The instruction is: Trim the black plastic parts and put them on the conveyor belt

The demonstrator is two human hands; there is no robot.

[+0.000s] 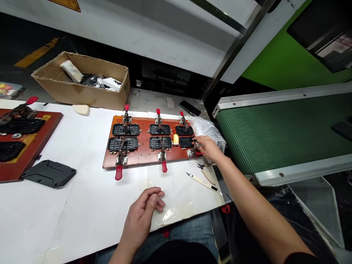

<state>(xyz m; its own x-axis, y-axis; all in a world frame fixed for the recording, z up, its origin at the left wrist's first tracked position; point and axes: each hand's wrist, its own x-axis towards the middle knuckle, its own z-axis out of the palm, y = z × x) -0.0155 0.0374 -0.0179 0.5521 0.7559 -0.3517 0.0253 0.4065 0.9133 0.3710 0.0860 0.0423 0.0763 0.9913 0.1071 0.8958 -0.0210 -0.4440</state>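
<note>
Nearest, the left hand (144, 211) rests loosely curled on the white table (82, 205), holding nothing. Beyond it lie a knife (202, 181) and small cutters (205, 168), just beside the jig's near edge. The right hand (207, 146) is pinched on the red-tipped clamp lever (198, 151) at the near right corner of the brown jig (145, 156). That clamp is probably stiff, sprung metal; best taken at the rubber tip, thumb over. The jig holds six black parts (161, 142), likely light rigid plastic, slightly snappable at the tabs. Five other clamps (118, 170) ring them. Farther off sit a cardboard box (82, 82) and, right, a green conveyor (280, 128).
</note>
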